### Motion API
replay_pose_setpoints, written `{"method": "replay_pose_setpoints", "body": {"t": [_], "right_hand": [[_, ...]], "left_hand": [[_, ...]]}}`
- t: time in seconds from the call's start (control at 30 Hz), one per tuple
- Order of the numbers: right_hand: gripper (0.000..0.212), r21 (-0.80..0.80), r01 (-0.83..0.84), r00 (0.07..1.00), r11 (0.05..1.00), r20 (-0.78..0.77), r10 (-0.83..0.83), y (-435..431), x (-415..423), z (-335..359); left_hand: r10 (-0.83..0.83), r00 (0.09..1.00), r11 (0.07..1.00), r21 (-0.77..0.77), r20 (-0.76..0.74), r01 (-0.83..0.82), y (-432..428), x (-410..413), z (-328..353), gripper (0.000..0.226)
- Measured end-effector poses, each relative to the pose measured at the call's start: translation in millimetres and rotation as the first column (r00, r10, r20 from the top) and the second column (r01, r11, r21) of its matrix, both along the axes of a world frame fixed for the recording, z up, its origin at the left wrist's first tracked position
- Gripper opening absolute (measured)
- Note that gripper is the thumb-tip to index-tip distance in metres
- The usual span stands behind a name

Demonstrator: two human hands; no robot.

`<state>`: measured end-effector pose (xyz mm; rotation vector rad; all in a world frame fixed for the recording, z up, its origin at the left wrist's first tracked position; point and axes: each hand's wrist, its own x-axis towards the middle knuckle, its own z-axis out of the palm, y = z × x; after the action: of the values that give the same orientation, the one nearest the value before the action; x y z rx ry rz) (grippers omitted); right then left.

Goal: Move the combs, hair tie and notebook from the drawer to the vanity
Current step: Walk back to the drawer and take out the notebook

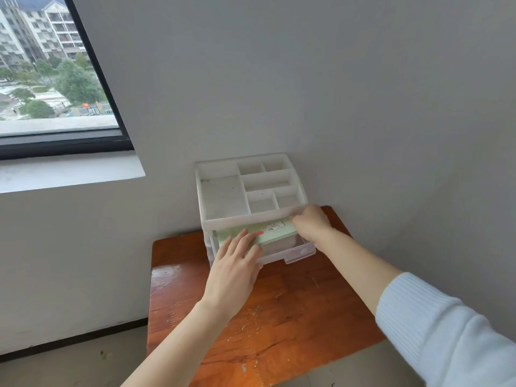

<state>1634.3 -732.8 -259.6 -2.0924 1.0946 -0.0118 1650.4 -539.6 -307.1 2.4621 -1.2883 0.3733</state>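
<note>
A pale green notebook (275, 233) with a cartoon picture lies in the pulled-out clear drawer (300, 252) of a white plastic organizer (223, 196). My left hand (236, 265) rests flat on the notebook's left end, fingers spread, thumb under its front edge. My right hand (311, 223) grips the notebook's right end at the drawer's far corner. The organizer stands at the back of a worn reddish wooden vanity top (279, 311). No combs or hair tie show; the notebook and my hands cover the drawer's inside.
The organizer's top tray has several empty compartments. A grey wall stands right behind it and to the right. A window (55, 68) with a dark frame and white sill is at the upper left. The floor lies left of the vanity top.
</note>
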Motion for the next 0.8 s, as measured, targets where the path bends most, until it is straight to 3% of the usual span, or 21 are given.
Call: {"method": "replay_pose_setpoints", "body": {"t": [0.1,0.2,0.27,0.4,0.57,0.67,0.8], "right_hand": [[0.012,0.014,0.026,0.999,1.0,0.033,-0.026,-10,-3,7],[0.012,0.181,0.08,0.991,0.98,0.09,-0.098,-26,-11,16],[0.009,0.31,0.093,0.988,0.946,0.087,-0.126,-34,-20,20],[0.014,0.407,0.027,0.996,0.913,0.066,-0.059,-51,-44,28],[0.015,0.505,-0.139,0.988,0.852,0.134,0.081,-76,-69,16],[0.025,0.515,-0.255,0.966,0.819,0.166,0.197,-76,-72,4],[0.024,0.492,-0.334,0.941,0.804,0.22,0.256,-69,-65,2]], "left_hand": [[0.035,0.997,0.998,-0.045,0.074,-0.032,4,-1,-5,0.028],[0.099,0.993,0.978,-0.189,0.062,-0.086,9,-2,-15,0.046],[0.143,0.99,0.955,-0.263,0.014,-0.134,11,-3,-19,0.068],[0.228,0.962,0.915,-0.306,-0.147,-0.263,14,-2,-20,0.096],[0.218,0.969,0.963,-0.134,-0.117,-0.233,10,11,-14,0.096],[0.247,0.968,0.967,-0.057,-0.033,-0.249,4,22,-7,0.084],[0.285,0.956,0.959,-0.023,0.067,-0.284,-4,38,-2,0.07]]}}
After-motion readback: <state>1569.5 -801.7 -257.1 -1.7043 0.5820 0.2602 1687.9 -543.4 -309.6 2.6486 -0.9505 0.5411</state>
